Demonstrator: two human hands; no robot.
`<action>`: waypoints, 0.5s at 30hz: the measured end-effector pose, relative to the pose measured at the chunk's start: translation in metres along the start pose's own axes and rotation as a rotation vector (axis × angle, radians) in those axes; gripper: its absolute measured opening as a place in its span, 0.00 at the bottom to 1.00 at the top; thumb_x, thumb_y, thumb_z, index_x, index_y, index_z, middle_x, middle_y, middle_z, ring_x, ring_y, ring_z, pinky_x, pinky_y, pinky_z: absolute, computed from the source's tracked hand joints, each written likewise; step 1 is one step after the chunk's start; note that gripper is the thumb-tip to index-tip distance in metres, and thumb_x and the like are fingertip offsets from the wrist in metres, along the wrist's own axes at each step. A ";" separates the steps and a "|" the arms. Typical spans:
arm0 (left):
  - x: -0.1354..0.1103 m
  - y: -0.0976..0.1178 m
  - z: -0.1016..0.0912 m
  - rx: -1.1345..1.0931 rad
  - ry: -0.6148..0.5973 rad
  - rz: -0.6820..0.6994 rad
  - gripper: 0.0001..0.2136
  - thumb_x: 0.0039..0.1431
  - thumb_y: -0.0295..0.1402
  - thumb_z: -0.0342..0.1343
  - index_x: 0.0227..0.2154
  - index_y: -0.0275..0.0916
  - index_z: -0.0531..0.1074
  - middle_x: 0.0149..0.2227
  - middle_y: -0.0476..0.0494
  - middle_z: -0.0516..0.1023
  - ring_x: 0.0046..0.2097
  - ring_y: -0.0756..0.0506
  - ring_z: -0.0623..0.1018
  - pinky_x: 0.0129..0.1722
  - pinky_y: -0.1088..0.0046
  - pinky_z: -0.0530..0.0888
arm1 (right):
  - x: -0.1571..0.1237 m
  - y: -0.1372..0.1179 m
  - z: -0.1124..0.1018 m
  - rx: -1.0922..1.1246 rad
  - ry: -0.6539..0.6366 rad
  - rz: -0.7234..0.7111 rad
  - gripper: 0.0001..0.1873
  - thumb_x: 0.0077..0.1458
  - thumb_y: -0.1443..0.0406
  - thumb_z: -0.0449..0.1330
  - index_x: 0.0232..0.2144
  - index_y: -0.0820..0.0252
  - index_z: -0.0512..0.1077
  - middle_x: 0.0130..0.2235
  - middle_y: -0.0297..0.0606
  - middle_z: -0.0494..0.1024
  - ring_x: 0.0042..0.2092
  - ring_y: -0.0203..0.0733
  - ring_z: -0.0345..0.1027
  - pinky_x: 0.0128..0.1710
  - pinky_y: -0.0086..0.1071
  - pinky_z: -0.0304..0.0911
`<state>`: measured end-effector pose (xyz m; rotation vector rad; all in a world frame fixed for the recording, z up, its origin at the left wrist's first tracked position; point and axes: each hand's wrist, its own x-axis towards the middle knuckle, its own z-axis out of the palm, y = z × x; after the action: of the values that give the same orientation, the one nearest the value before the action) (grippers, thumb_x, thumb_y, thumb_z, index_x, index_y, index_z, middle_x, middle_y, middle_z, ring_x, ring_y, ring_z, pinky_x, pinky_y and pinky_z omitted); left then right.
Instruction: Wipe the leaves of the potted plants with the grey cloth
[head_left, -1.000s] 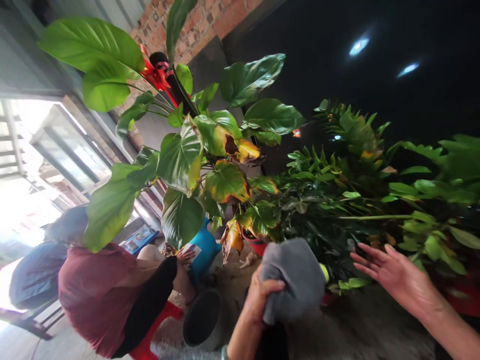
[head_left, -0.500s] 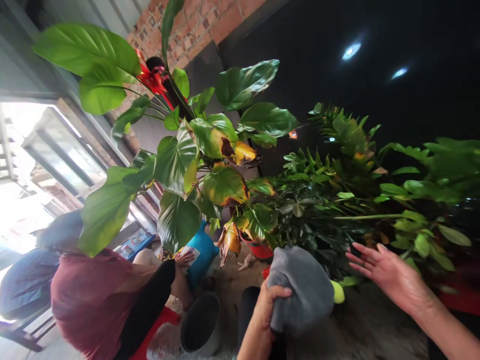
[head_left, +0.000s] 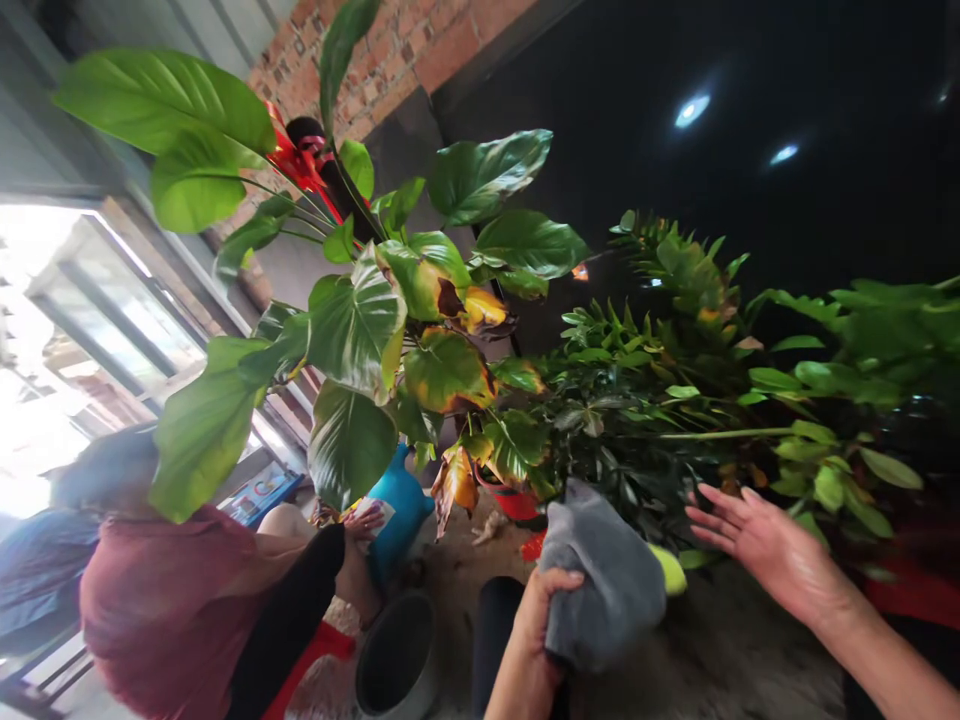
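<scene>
A bunched grey cloth [head_left: 604, 580] is gripped in my left hand [head_left: 546, 620], thumb pressed on its near side and the other fingers hidden behind it. Part of a yellow-green thing [head_left: 669, 570] shows past the cloth's right edge; its kind is hard to tell. To the right, my right hand [head_left: 761, 545] is held palm up with its fingers spread and nothing in it, in front of the leafy potted plants [head_left: 844, 480]. A large plant with broad leaves [head_left: 352, 320], some browned and yellow, rises ahead, left of both hands.
At the left a person in a dark red top [head_left: 165, 610] sits on a red stool, a hand by a blue container [head_left: 397, 510]. A dark bucket [head_left: 396, 655] stands between us. A red pot [head_left: 514, 498] sits under the broad leaves, before a dark glossy wall [head_left: 637, 110].
The view has shifted slightly, so most things appear a little further left. The cloth's outline has changed a little in my left hand; my right hand remains spread.
</scene>
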<state>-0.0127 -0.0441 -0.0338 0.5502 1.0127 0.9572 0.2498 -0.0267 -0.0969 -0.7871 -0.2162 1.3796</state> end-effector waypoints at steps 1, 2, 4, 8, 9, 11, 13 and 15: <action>-0.003 0.001 0.001 0.000 -0.034 -0.015 0.17 0.30 0.28 0.63 0.31 0.34 0.76 0.27 0.39 0.81 0.35 0.35 0.80 0.37 0.61 0.74 | 0.000 0.000 -0.002 -0.006 -0.009 -0.002 0.12 0.55 0.60 0.55 0.33 0.56 0.78 0.40 0.44 0.83 0.36 0.52 0.77 0.35 0.45 0.75; -0.006 0.008 0.003 -0.008 -0.055 0.000 0.18 0.29 0.28 0.63 0.31 0.34 0.76 0.28 0.39 0.81 0.34 0.35 0.80 0.37 0.61 0.74 | 0.001 0.000 -0.003 -0.010 -0.016 -0.004 0.12 0.55 0.60 0.56 0.33 0.56 0.78 0.39 0.44 0.83 0.35 0.51 0.77 0.36 0.45 0.75; -0.009 0.034 0.013 -0.049 -0.074 0.126 0.20 0.29 0.29 0.62 0.32 0.36 0.76 0.30 0.41 0.82 0.34 0.37 0.80 0.38 0.62 0.75 | 0.003 0.001 -0.007 -0.009 -0.025 -0.012 0.11 0.54 0.60 0.57 0.33 0.57 0.78 0.38 0.45 0.83 0.35 0.51 0.77 0.40 0.46 0.74; 0.002 0.075 0.032 -0.197 0.006 0.405 0.14 0.32 0.29 0.62 0.29 0.40 0.74 0.30 0.48 0.82 0.34 0.42 0.80 0.40 0.67 0.75 | 0.009 0.005 -0.009 0.007 -0.039 -0.050 0.09 0.52 0.59 0.60 0.33 0.56 0.78 0.42 0.46 0.82 0.43 0.55 0.76 0.49 0.49 0.70; 0.007 0.073 0.034 -0.216 0.037 0.412 0.13 0.32 0.29 0.62 0.28 0.40 0.74 0.29 0.48 0.81 0.34 0.43 0.80 0.40 0.67 0.75 | 0.010 0.006 -0.009 0.011 -0.042 -0.054 0.09 0.52 0.59 0.60 0.33 0.55 0.78 0.42 0.46 0.82 0.44 0.55 0.76 0.49 0.49 0.70; 0.015 0.051 0.032 -0.195 0.065 0.323 0.14 0.33 0.30 0.63 0.29 0.38 0.75 0.28 0.47 0.81 0.33 0.43 0.80 0.40 0.66 0.75 | 0.010 0.007 -0.009 0.020 -0.044 -0.059 0.08 0.51 0.59 0.61 0.31 0.54 0.78 0.41 0.44 0.83 0.44 0.55 0.76 0.48 0.49 0.70; 0.019 0.018 0.029 -0.112 0.015 0.166 0.18 0.32 0.31 0.64 0.32 0.35 0.77 0.29 0.42 0.82 0.34 0.38 0.81 0.39 0.62 0.75 | 0.008 0.007 -0.009 0.020 -0.031 -0.067 0.08 0.51 0.59 0.61 0.31 0.54 0.77 0.41 0.43 0.83 0.43 0.55 0.77 0.48 0.48 0.70; 0.015 -0.011 0.029 -0.078 -0.139 0.068 0.22 0.29 0.27 0.63 0.35 0.34 0.77 0.30 0.41 0.82 0.38 0.35 0.81 0.41 0.60 0.75 | 0.006 0.005 -0.008 0.008 -0.006 -0.061 0.09 0.51 0.58 0.60 0.30 0.54 0.77 0.40 0.44 0.83 0.43 0.55 0.77 0.48 0.48 0.70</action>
<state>0.0203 -0.0353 -0.0362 0.5814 0.8333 0.9999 0.2518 -0.0244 -0.1074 -0.7637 -0.2375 1.3252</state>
